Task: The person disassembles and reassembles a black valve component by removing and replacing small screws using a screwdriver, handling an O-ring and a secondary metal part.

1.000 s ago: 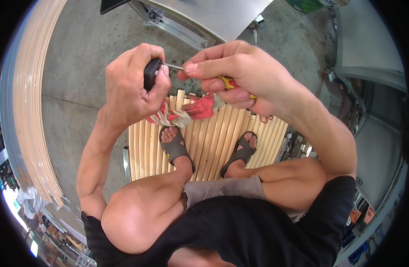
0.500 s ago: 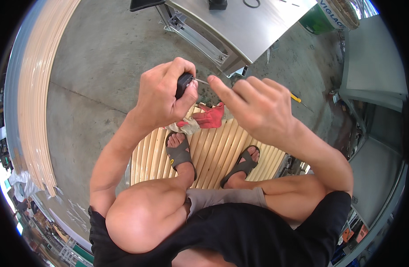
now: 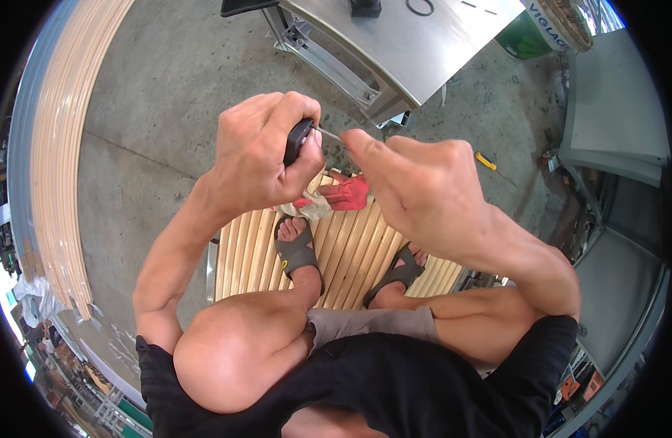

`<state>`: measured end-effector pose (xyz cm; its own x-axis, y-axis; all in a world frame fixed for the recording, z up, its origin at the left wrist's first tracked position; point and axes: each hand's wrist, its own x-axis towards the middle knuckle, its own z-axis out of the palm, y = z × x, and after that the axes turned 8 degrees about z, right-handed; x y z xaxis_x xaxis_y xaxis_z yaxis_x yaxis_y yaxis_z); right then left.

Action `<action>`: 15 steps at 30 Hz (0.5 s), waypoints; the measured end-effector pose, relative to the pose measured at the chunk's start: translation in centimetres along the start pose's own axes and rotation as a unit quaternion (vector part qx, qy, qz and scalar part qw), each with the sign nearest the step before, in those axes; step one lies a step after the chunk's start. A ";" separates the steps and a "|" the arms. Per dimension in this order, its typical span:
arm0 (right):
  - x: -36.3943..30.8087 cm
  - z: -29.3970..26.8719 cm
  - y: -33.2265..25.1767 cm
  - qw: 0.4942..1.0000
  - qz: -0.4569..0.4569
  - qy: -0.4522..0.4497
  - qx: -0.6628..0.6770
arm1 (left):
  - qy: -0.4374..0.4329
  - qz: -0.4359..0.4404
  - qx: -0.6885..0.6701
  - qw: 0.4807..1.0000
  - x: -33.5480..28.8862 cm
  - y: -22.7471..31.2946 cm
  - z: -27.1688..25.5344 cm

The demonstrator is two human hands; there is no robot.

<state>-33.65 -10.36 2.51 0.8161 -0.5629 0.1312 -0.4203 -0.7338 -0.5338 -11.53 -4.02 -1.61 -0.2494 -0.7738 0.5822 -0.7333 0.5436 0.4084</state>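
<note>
My left hand (image 3: 259, 150) is closed around a small black block-shaped part (image 3: 298, 142), with the thumb pressed against its near side. From the right, a thin metal shaft (image 3: 329, 134) reaches to the part's upper end. My right hand (image 3: 424, 186) is closed on the other end of that shaft, index finger and thumb leading. Any handle is hidden in my fist, so the tool's exact kind does not show. Below my hands, a red and cream work glove (image 3: 343, 194) lies on wooden slats (image 3: 343, 241).
Ahead stands a metal-topped table (image 3: 416, 51) bearing a black object (image 3: 365, 7) and a black ring (image 3: 420, 6). A yellow-handled screwdriver (image 3: 486, 160) lies on the floor at right. A green and white bucket (image 3: 533, 33) stands beyond; long pale strips (image 3: 58, 160) run along the left.
My right hand has turned at the wrist, its knuckles curling in more, and shifted slightly down. My left hand keeps the black part, moved a little left. The view has shifted slightly.
</note>
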 end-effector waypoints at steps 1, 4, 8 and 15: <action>0.2 0.1 0.2 0.998 0.025 -0.008 0.062 | -0.001 0.003 0.003 1.000 0.0 0.0 0.0; 0.9 0.1 0.2 0.945 0.155 -0.059 0.283 | -0.003 0.008 0.003 1.000 0.0 -0.1 0.1; 1.6 -1.3 0.9 0.779 0.339 -0.203 0.486 | -0.011 0.012 0.005 1.000 -0.2 -0.3 0.6; 1.0 0.2 3.8 0.484 0.420 -0.339 0.689 | -0.029 0.032 -0.010 0.999 -1.7 -0.2 2.1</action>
<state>-34.34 -13.66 0.50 0.7253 0.1537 -0.6711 -0.4342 0.8585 -0.2727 -12.28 -3.43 -4.12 -0.3328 -0.7544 0.5658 -0.7016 0.5990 0.3860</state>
